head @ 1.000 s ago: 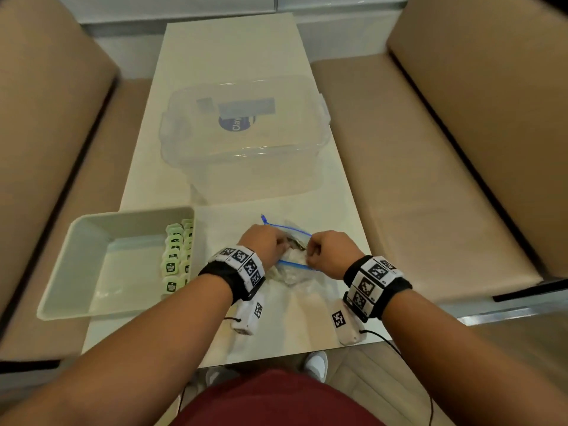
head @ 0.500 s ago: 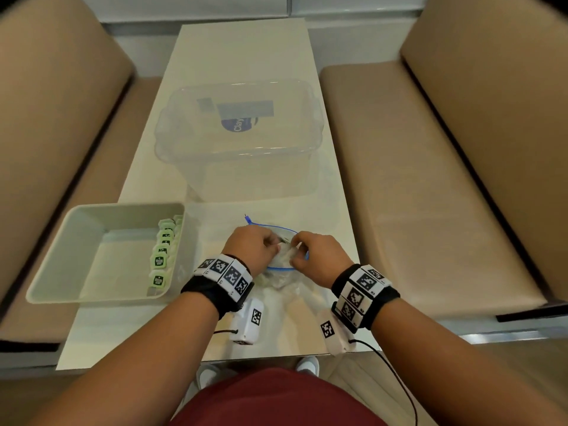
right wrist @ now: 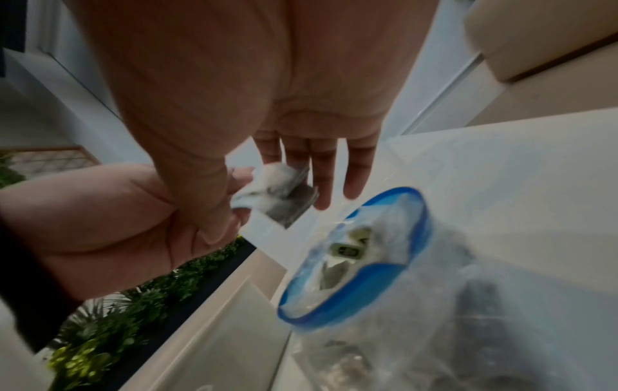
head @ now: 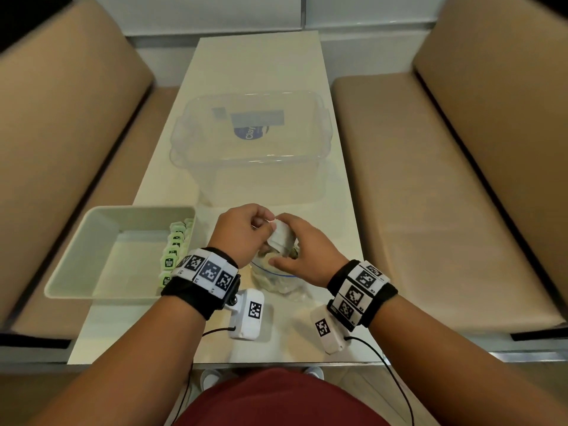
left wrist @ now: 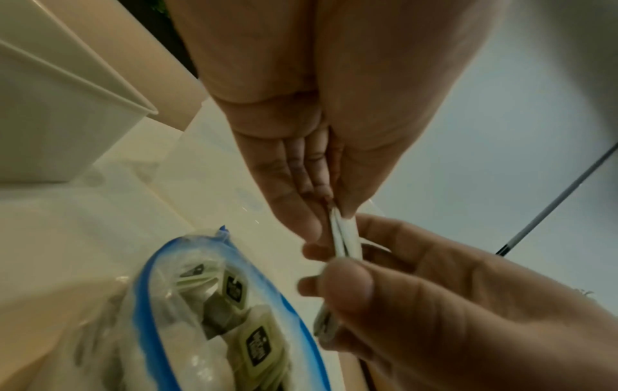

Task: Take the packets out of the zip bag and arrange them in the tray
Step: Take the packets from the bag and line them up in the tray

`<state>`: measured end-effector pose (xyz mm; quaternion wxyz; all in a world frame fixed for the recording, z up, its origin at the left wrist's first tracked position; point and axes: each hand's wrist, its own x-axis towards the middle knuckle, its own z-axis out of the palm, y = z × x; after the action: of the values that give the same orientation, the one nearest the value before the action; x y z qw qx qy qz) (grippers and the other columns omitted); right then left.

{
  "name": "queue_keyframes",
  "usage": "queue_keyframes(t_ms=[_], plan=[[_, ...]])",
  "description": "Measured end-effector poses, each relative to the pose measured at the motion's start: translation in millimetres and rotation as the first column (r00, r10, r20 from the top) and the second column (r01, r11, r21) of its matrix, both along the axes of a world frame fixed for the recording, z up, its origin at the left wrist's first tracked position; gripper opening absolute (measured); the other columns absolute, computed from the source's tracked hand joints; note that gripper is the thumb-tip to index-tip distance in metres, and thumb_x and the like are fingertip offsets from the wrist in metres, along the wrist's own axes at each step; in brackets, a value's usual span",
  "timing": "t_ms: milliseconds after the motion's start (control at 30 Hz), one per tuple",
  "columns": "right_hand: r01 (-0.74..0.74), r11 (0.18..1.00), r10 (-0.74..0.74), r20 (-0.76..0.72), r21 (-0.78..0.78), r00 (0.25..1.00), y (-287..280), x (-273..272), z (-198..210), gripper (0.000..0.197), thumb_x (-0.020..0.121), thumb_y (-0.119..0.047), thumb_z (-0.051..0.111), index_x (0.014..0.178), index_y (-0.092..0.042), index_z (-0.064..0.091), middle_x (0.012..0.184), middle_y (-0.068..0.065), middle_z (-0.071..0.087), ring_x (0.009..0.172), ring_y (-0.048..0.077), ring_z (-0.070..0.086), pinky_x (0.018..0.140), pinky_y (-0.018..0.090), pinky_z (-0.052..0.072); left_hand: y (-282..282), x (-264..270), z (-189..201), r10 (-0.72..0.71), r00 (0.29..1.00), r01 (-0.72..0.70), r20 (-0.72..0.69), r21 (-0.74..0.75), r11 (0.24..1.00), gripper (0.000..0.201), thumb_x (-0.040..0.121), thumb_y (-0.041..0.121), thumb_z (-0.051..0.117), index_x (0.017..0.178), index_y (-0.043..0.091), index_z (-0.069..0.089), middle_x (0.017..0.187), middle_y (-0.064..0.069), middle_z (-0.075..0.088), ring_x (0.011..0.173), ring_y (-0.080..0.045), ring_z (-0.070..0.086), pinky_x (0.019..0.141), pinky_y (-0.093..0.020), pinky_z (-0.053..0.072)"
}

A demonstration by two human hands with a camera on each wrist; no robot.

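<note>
A clear zip bag (head: 278, 282) with a blue rim lies open on the table in front of me, more packets showing inside it (left wrist: 234, 312). Just above its mouth, both hands hold a small stack of pale packets (head: 280, 238). My left hand (head: 265, 221) pinches the stack's top edge (left wrist: 344, 232). My right hand (head: 287, 245) grips it from the side between thumb and fingers. The cream tray (head: 101, 229) sits to the left, with a row of green packets (head: 174, 247) standing along its right wall.
A large clear plastic container (head: 252, 155) stands on the table behind the bag. Tan sofa cushions flank the narrow white table (head: 258, 63) on both sides. In the right wrist view, green plants (right wrist: 110, 338) show beyond the tray's edge.
Both hands were at the bag's mouth before. They have now lifted up and away from it with a stack of packets held between them.
</note>
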<state>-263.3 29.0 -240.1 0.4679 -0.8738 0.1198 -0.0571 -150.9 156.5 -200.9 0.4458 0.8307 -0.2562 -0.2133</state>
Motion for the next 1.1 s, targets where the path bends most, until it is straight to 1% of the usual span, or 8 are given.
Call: queue_keyframes(t_ms=[200, 300, 400, 500, 733, 867, 967, 1100], plan=[[-0.063, 0.987, 0.067, -0.020, 0.146, 0.998, 11.2, 17.5, 6.4, 0.045, 0.095, -0.007, 0.044, 0.138, -0.020, 0.045, 0.103, 0.003, 0.069, 0.080, 0.006, 0.065, 0.077, 0.022, 0.051, 5.8, 4.6, 7.6, 0.010, 0.998, -0.017, -0.054, -0.122, 0.992, 0.007, 0.089, 0.011, 0.068, 0.091, 0.018, 0.067, 0.084, -0.011, 0.068, 0.063, -0.024, 0.071, 0.067, -0.039, 0.061], [-0.013, 0.871, 0.032, -0.031, 0.491, 0.999, 14.3, 23.4, 6.9, 0.033, 0.102, -0.009, 0.042, 0.135, -0.013, 0.047, 0.110, 0.015, 0.069, 0.084, 0.025, 0.071, 0.089, 0.046, 0.057, 15.0, 13.0, 7.4, -0.015, 1.000, 0.013, -0.020, -0.109, 0.994, 0.010, 0.093, 0.017, 0.062, 0.093, 0.025, 0.068, 0.089, -0.002, 0.070, 0.066, -0.016, 0.070, 0.066, -0.033, 0.057], [0.032, 0.726, -0.033, -0.012, 0.687, 0.999, 19.9, 30.0, 11.9, 0.033, 0.100, -0.012, 0.054, 0.132, -0.004, 0.050, 0.115, 0.018, 0.069, 0.096, 0.035, 0.072, 0.093, 0.052, 0.055, 28.3, 20.5, 6.3, -0.070, 0.994, 0.073, 0.089, -0.030, 0.997, 0.010, 0.090, 0.024, 0.066, 0.097, 0.032, 0.067, 0.091, 0.013, 0.069, 0.064, -0.015, 0.058, 0.064, -0.016, 0.049], [0.045, 0.717, -0.057, -0.006, 0.695, 0.998, 28.9, 37.1, 20.9, 0.035, 0.096, -0.014, 0.062, 0.127, -0.001, 0.052, 0.106, 0.017, 0.072, 0.096, 0.032, 0.073, 0.089, 0.050, 0.057, 39.9, 27.5, 5.0, -0.068, 0.990, 0.071, 0.124, -0.015, 0.997, 0.012, 0.086, 0.024, 0.072, 0.093, 0.032, 0.067, 0.085, 0.015, 0.067, 0.063, -0.012, 0.052, 0.061, -0.012, 0.044], [0.052, 0.678, -0.079, 0.002, 0.733, 0.997, 56.5, 62.6, 27.0, 0.030, 0.094, -0.013, 0.065, 0.117, 0.004, 0.061, 0.108, 0.027, 0.069, 0.094, 0.041, 0.072, 0.080, 0.038, 0.060, 71.2, 58.5, 14.0, -0.030, 0.993, 0.039, 0.110, -0.084, 0.996, 0.009, 0.080, 0.018, 0.078, 0.085, 0.022, 0.071, 0.078, 0.002, 0.069, 0.075, -0.023, 0.065, 0.078, -0.041, 0.056], [0.099, 0.705, -0.123, -0.017, 0.702, 0.992, 72.5, 83.6, 33.8, 0.016, 0.094, -0.011, 0.065, 0.099, 0.004, 0.062, 0.086, 0.020, 0.067, 0.075, 0.035, 0.069, 0.069, 0.039, 0.062, 92.2, 81.4, 27.8, -0.005, 0.986, 0.024, 0.165, -0.110, 0.994, 0.011, 0.078, 0.020, 0.080, 0.084, 0.024, 0.073, 0.077, 0.004, 0.069, 0.074, -0.019, 0.063, 0.076, -0.034, 0.055], [0.102, 0.775, -0.146, 0.019, 0.623, 0.989, 87.8, 103.1, 34.2, 0.015, 0.094, -0.012, 0.066, 0.081, -0.010, 0.059, 0.061, 0.007, 0.057, 0.053, 0.022, 0.051, 0.051, 0.031, 0.046, 107.3, 96.2, 36.2, 0.014, 0.988, 0.012, 0.152, -0.166, 0.986, 0.011, 0.079, 0.021, 0.079, 0.088, 0.022, 0.072, 0.076, 0.007, 0.067, 0.069, -0.009, 0.059, 0.073, -0.026, 0.053], [0.128, 0.825, -0.188, 0.055, 0.550, 0.981, 106.8, 131.6, 36.6, 0.018, 0.093, -0.018, 0.067, 0.077, -0.014, 0.060, 0.055, -0.008, 0.051, 0.051, 0.015, 0.044, 0.053, 0.030, 0.042, 129.8, 115.9, 35.2, -0.072, 0.993, 0.074, 0.092, -0.022, 0.997, 0.014, 0.080, 0.035, 0.078, 0.084, 0.023, 0.070, 0.071, 0.007, 0.066, 0.064, -0.009, 0.059, 0.065, -0.025, 0.050]])
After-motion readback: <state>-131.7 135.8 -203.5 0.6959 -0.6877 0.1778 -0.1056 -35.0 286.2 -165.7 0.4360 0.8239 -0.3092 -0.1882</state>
